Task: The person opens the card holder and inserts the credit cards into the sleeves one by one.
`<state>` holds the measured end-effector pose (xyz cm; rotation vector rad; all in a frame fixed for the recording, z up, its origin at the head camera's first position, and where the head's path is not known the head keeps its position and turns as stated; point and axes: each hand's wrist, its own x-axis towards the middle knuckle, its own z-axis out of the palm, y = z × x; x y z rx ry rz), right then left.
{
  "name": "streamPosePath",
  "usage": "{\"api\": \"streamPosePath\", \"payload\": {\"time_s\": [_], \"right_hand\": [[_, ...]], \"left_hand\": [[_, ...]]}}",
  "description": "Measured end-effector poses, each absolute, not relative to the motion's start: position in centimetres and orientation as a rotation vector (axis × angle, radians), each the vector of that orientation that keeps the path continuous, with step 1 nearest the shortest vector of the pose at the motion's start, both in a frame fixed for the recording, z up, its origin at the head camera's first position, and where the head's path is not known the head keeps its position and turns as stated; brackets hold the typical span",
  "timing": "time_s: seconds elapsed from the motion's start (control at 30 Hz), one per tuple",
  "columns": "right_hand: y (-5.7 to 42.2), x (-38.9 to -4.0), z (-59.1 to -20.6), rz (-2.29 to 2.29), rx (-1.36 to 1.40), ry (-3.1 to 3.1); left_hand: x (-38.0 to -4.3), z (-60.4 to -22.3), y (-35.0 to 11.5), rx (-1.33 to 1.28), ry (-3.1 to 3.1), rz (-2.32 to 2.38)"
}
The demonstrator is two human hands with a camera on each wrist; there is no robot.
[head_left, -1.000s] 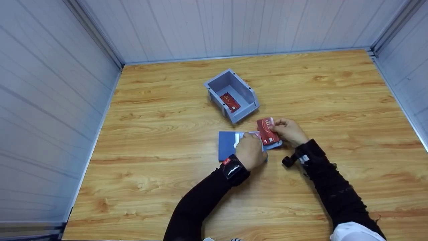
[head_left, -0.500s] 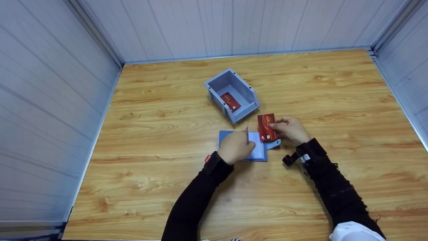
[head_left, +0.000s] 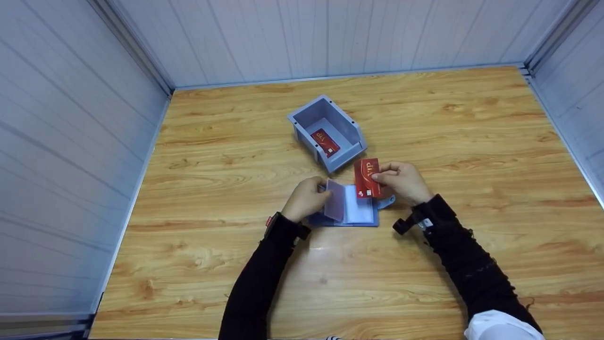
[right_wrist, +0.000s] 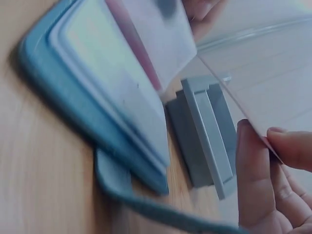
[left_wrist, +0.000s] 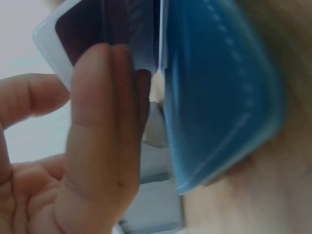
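Firstly, we list one red VIP card, pinched between thumb and fingers of the right hand, raised beside the opened-out blue card holder. Next, we enter the holder's lifted translucent page, the left hand against it with fingers extended (whether its thumb pinches the page, we cannot tell). Beyond: one grey bin, a second red card inside. Holder and bin rest on a wood-grain table, pale panelled walls round it.
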<state>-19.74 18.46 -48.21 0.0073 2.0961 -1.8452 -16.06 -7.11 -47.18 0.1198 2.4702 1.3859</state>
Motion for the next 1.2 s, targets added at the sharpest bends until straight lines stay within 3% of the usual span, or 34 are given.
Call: {"api": "streamPosePath", "payload": {"time_s": [0.6, 1.2], "right_hand": [[14.8, -18.2, -46.8, -1.727, -0.099, 2.207], [15.2, -18.4, -49.8, -1.605, -0.114, 2.165]], "left_hand": [[-16.6, -48.8, -8.7, -0.017, 2.199, 1.563], [-16.8, -49.3, -9.1, -0.054, 2.117, 1.595]]}}
